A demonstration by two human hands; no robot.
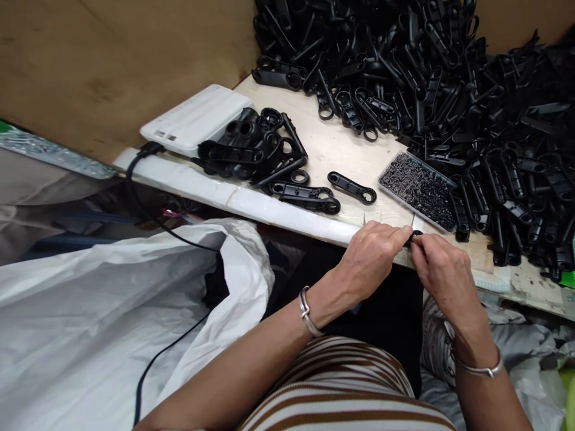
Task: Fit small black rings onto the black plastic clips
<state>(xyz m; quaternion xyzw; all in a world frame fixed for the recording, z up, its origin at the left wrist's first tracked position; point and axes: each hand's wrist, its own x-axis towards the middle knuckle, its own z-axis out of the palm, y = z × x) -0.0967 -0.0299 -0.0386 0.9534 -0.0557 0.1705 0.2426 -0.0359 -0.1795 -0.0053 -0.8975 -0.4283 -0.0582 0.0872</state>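
At the table's front edge my left hand [372, 254] is closed round a small black plastic part [415, 234], most of it hidden by the fingers. My right hand [442, 272] pinches the same part at its other side, fingertips close to the left thumb. Just beyond them lies a clear shallow tray [395, 193] of tiny grey and black pieces. One black plastic arm with a ring end [353, 187] rests alone on the table, left of the tray. Two similar arms [309, 197] lie farther left beside a loose black ring [299, 176].
A large heap of black plastic arms [417, 78] covers the back and right of the table [314, 143]. At the left a white flat device [193, 120] with a black cable [135, 179] stands by a smaller pile of black parts [256, 146]. A white sack [112, 311] hangs open below.
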